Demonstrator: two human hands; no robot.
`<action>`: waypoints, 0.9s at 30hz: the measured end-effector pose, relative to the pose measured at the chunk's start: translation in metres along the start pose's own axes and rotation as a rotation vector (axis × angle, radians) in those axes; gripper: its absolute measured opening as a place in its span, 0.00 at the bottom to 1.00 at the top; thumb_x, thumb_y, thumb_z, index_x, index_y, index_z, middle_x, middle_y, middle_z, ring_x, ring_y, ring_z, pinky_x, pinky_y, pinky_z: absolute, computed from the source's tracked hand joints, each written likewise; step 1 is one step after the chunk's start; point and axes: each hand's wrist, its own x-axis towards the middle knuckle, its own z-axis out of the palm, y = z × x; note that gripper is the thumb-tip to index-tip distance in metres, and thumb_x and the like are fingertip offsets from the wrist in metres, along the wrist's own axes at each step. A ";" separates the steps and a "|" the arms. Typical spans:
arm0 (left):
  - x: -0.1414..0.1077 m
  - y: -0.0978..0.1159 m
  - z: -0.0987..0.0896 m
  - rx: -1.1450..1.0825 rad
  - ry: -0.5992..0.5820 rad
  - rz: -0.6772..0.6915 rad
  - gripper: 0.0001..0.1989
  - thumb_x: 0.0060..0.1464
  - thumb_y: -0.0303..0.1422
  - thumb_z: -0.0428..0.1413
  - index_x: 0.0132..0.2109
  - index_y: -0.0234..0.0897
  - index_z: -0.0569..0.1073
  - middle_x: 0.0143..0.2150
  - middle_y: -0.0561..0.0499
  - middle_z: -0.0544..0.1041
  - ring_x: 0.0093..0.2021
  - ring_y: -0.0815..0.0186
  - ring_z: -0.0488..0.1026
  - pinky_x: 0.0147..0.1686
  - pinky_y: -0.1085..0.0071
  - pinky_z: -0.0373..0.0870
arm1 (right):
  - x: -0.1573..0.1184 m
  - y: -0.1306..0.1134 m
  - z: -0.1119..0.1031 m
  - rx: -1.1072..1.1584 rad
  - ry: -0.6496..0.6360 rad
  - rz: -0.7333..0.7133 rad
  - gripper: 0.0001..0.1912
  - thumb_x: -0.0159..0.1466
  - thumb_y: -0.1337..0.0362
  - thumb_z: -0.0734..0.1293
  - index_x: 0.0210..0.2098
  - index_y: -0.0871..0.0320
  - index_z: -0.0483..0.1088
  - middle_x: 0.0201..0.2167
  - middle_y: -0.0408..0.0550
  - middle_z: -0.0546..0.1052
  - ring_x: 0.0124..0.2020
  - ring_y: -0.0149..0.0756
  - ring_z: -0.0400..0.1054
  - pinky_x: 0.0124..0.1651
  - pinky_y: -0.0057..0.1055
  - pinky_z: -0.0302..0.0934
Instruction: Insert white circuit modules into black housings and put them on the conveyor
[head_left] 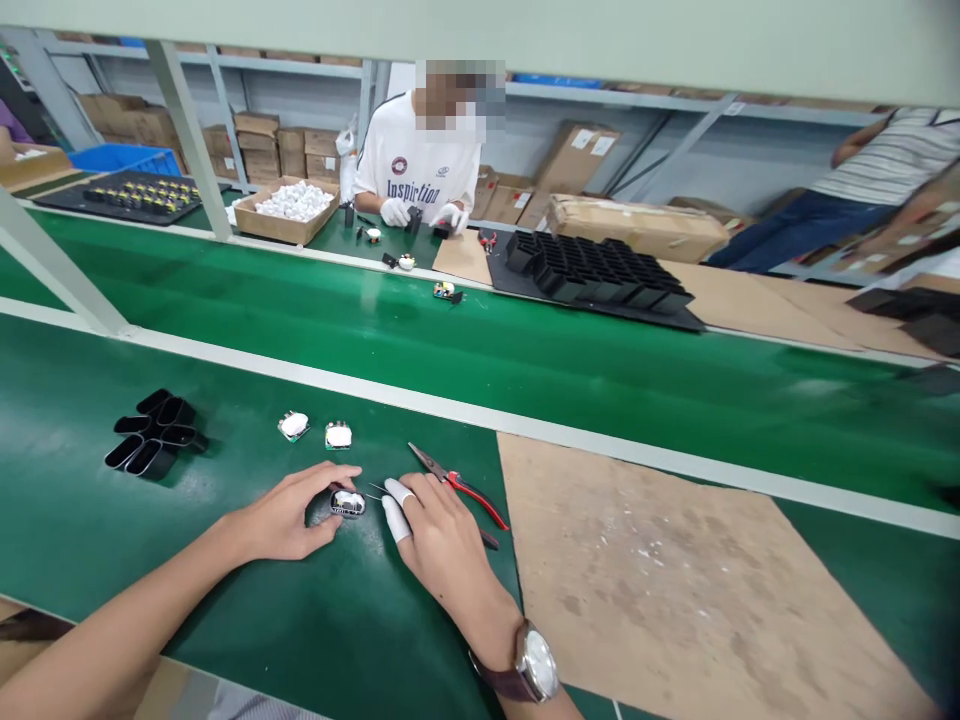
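Observation:
My left hand (296, 512) has its thumb and forefinger closed around the sides of a small black plastic housing (348, 511), which stands on the green table. White material and small parts show inside its open top. My right hand (435, 525), with white finger cots on two fingertips, pinches thin metal tweezers (376, 491). Their tips point at the housing, a short way to its right. Pliers with red and black handles (442, 474) lie just beyond my right hand, one handle partly hidden. Two small circuit boards with white tops, one left (293, 425) and one right (338, 435), lie past my left hand.
Several empty black housings (154, 435) stand at the left. A stained cardboard sheet (637, 560) covers the table at the right. Across the green belt (525, 340), a white-gloved person (420, 160) handles black parts beside a box of white pieces (289, 215) and many black housings (592, 270).

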 end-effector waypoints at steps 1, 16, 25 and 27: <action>-0.001 -0.001 0.001 -0.005 0.007 -0.006 0.33 0.61 0.24 0.58 0.71 0.46 0.63 0.59 0.47 0.80 0.58 0.59 0.79 0.61 0.62 0.76 | 0.001 -0.003 -0.002 0.093 0.014 -0.016 0.13 0.72 0.72 0.64 0.55 0.62 0.72 0.46 0.55 0.78 0.45 0.45 0.71 0.48 0.42 0.69; -0.002 0.004 -0.002 -0.048 -0.100 -0.172 0.31 0.63 0.30 0.58 0.71 0.47 0.63 0.61 0.50 0.79 0.61 0.57 0.76 0.61 0.63 0.74 | 0.006 -0.019 0.003 0.492 -0.090 -0.046 0.26 0.73 0.71 0.62 0.69 0.50 0.63 0.52 0.54 0.75 0.50 0.45 0.73 0.49 0.43 0.75; -0.001 0.005 -0.002 -0.053 -0.100 -0.191 0.32 0.62 0.29 0.57 0.71 0.47 0.63 0.60 0.51 0.79 0.60 0.58 0.77 0.61 0.63 0.74 | 0.007 -0.021 0.004 0.511 -0.149 -0.002 0.24 0.75 0.69 0.61 0.68 0.48 0.65 0.51 0.53 0.74 0.50 0.43 0.73 0.51 0.43 0.75; -0.002 0.004 -0.001 -0.053 -0.098 -0.189 0.31 0.63 0.30 0.58 0.71 0.47 0.63 0.60 0.52 0.79 0.61 0.58 0.77 0.61 0.64 0.74 | 0.005 -0.021 0.006 0.497 -0.099 -0.010 0.24 0.75 0.69 0.62 0.68 0.49 0.64 0.52 0.53 0.75 0.50 0.43 0.74 0.52 0.44 0.74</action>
